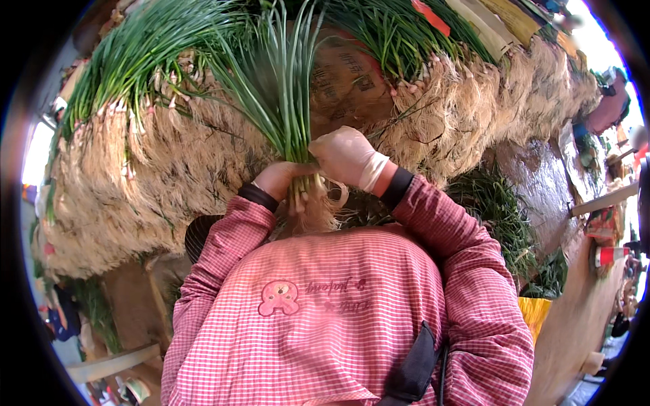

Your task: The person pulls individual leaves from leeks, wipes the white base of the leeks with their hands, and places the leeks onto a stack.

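Observation:
A bunch of spring onions (292,128) stands in front of my chest, green leaves pointing away from me and pale bulbs and roots toward me. My left hand (276,178) is wrapped round its lower stems, just above the bulbs. Closed in a fist, my right hand (349,157) wears a thin whitish glove and presses against the bunch's right side. What its fingers pinch is hidden. Below that hand curls a pale narrow strip (340,195), close to the roots; I cannot tell whether it is a tie or a root.
A thick heap of spring onions (156,47) with long tan roots lies ahead on the left. Another heap (474,95) spreads ahead on the right. Brown printed cardboard (342,81) shows between them. Loose green leaves (494,210) lie by my right arm, beside a wet grey sheet (535,183).

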Demonstrator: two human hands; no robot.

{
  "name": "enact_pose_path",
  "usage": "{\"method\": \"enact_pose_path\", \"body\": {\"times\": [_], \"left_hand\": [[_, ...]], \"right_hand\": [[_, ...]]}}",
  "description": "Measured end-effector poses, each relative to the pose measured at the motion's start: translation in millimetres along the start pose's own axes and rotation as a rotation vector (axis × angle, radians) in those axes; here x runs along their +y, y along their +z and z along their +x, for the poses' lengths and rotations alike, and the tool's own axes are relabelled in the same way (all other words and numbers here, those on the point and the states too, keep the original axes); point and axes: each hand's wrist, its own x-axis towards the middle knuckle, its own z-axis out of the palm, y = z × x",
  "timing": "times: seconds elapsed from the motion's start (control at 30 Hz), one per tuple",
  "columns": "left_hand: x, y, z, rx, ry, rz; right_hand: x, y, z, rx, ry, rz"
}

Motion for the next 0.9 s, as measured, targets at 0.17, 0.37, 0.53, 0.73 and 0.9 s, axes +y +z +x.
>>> {"method": "enact_pose_path", "body": {"times": [0.17,0.37,0.53,0.73,0.9], "left_hand": [[1,-2,-5,0.009,0.070,-0.258],[3,-8,-3,-0.269,0.345,-0.456],[2,3,-2,-0.467,0.443,-0.598],[0,0,1,-0.650,0.495,-0.695],[1,-1,12,-0.440,0.472,-0.467]], "right_hand": [[55,22,-16,0.226,0.666,0.425],[69,48,-94,-0.385,0.216,0.096],[112,-2,-48,0.134,0.477,-0.235],[134,-31,-12,0.146,0.688,-0.284],[49,-12,-37,0.174,0.596,0.604]]}}
